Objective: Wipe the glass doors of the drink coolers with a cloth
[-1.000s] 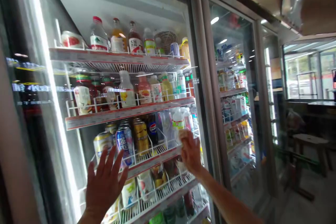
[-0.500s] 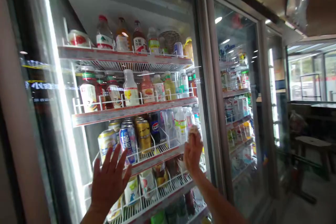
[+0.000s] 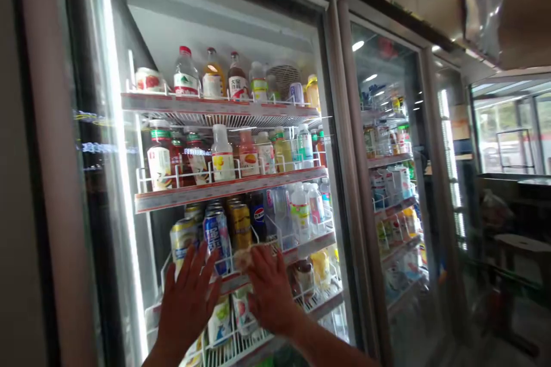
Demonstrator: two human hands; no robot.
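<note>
In front of me is the closed glass door of a drinks fridge. My left hand is open at the lower left of the pane, its palm towards the glass and fingers spread. Just right of it, my right hand presses a small crumpled pale cloth at the glass, fingers bent over it. Behind the two hands, through the pane, stand blue cans, gold cans and a dark Pepsi bottle. The hands hide part of the lower shelves.
Bottles of juice and tea line the upper wire shelves. A metal door frame separates this door from a second glass fridge door on the right. Farther right are a stool and a cardboard box up high.
My right hand has swept left and down across the glass with the cloth, coming close to my left hand. The left hand has barely moved. The view has shifted slightly.
</note>
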